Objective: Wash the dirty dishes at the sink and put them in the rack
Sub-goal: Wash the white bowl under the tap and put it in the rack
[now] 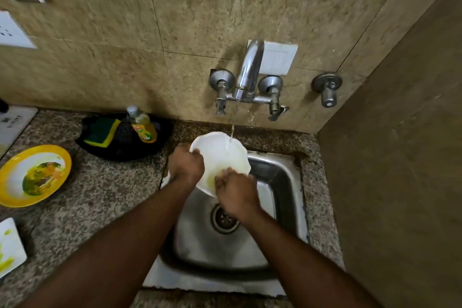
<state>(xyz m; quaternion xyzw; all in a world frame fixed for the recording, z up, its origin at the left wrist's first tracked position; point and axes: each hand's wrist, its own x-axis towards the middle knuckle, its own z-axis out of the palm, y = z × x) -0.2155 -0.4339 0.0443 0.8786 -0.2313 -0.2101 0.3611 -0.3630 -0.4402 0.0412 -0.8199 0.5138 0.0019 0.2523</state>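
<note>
Left hand (186,165): fingers curled over the left rim of the white plate (220,157), pinching that edge, thumb side toward the camera. Right hand (236,192): fingers bent and pressed against the lower, near part of the plate's face, where a pale yellow-green smear shows; whether they hold anything against it cannot be told. The plate sits between the two hands, tilted with its face toward the camera, held above the rear left part of the sink (280,182), at frame centre.

Plate: glossy white, round with a scalloped, slightly faceted rim. A thin water stream (232,130) falls from the tap (248,70) onto its upper right portion.

Tap: polished chrome, curved spout, wall-mounted with two lever valves; a third round valve (327,89) is fixed to the wall further right. A white square plate (278,57) is set in the wall behind the spout.

Sink: brushed stainless steel, rectangular with rounded corners, round perforated drain (223,217) near the middle, partly covered by the right wrist.

Worktop (100,195): speckled grey-brown granite, around the sink. Wall: mottled beige stone tiles.

Left centre of frame: black tray (120,147) holding a green-and-yellow sponge (102,132) and a clear dish-soap bottle (142,125) with yellow liquid. Far left: yellow-rimmed plate (32,175) with green and orange food residue. Lower left edge: white square dish (10,245) with green smears, partly cut off.
</note>
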